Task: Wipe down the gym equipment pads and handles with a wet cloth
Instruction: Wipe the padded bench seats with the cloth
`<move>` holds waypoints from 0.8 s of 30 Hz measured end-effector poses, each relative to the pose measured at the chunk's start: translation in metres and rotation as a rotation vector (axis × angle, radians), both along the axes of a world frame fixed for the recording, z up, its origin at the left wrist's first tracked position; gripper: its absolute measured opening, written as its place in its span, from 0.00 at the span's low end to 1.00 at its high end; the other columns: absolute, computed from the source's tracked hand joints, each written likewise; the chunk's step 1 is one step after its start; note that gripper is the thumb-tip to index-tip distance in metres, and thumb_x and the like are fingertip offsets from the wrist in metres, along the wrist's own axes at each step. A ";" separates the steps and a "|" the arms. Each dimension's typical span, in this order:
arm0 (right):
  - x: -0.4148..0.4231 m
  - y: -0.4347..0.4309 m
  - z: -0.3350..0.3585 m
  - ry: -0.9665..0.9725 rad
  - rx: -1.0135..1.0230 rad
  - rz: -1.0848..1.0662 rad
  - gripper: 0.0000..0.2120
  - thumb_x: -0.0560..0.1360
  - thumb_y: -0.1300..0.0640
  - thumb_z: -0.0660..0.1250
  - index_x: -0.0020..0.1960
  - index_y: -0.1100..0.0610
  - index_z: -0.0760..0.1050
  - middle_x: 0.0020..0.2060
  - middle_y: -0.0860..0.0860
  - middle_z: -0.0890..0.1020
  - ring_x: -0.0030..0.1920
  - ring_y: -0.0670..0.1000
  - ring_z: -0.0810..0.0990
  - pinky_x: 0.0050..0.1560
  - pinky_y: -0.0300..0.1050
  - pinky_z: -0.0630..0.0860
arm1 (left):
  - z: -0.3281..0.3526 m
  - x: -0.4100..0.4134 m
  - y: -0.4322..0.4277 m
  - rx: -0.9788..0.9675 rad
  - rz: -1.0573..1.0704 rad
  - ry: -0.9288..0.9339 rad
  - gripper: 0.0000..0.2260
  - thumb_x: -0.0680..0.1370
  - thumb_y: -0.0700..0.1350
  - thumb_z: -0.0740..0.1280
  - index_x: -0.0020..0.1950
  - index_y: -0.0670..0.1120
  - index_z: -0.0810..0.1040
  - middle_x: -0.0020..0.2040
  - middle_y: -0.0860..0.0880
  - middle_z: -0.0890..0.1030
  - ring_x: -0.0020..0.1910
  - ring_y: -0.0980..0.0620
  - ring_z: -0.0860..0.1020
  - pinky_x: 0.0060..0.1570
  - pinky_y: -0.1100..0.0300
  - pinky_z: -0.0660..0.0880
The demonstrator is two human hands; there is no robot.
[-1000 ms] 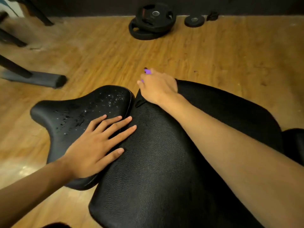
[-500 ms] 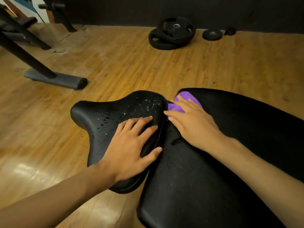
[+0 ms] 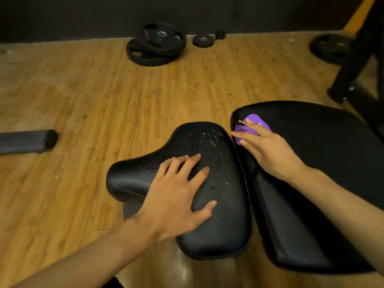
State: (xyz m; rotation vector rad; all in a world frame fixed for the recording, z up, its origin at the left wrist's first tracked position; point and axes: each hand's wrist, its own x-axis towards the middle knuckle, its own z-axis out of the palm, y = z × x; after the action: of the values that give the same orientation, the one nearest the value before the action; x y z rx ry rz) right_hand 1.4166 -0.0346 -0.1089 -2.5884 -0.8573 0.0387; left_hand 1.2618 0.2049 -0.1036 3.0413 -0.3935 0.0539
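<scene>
Head view: left hand [image 3: 176, 196] lies flat on the droplet-speckled seat pad [image 3: 226, 221], its grip spread. Right hand [image 3: 268, 150], grip spread with fingers straight, presses a purple cloth [image 3: 254, 121] onto the larger back pad [image 3: 324, 142] at its far-left corner. The fingers hide most of the cloth, and the frame cuts off the pad's right side.

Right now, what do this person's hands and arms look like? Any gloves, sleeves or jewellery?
Both are bare. The left hand and right hand wear no gloves, and no rings, watch or wristband show. The left forearm and right forearm are uncovered to the picture's edge; no sleeve is in view.
</scene>
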 end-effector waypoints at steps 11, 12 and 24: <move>-0.084 0.045 0.010 -0.003 0.278 -0.292 0.29 0.82 0.54 0.67 0.80 0.46 0.62 0.70 0.51 0.76 0.69 0.47 0.75 0.69 0.42 0.71 | -0.012 -0.007 0.003 -0.019 0.000 -0.066 0.32 0.77 0.68 0.59 0.73 0.49 0.77 0.73 0.42 0.75 0.72 0.41 0.72 0.72 0.43 0.64; -0.096 0.047 0.011 0.044 0.275 -0.279 0.30 0.83 0.53 0.66 0.81 0.45 0.58 0.73 0.50 0.73 0.70 0.46 0.73 0.70 0.42 0.70 | -0.012 -0.007 0.003 -0.020 0.001 -0.064 0.32 0.78 0.68 0.59 0.73 0.49 0.77 0.73 0.42 0.75 0.72 0.41 0.72 0.73 0.44 0.63; -0.084 0.076 -0.006 0.107 -0.010 -0.241 0.28 0.87 0.47 0.50 0.84 0.52 0.47 0.83 0.53 0.47 0.82 0.50 0.41 0.77 0.41 0.40 | -0.007 -0.008 0.001 0.025 0.029 -0.036 0.27 0.80 0.64 0.58 0.75 0.52 0.74 0.74 0.44 0.72 0.74 0.42 0.70 0.71 0.47 0.63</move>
State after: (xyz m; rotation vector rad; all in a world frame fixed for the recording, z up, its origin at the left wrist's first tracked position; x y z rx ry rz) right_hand 1.3327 0.0415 -0.1144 -2.6529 -0.5043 0.1111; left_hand 1.2537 0.2055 -0.1105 3.0751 -0.3557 0.1055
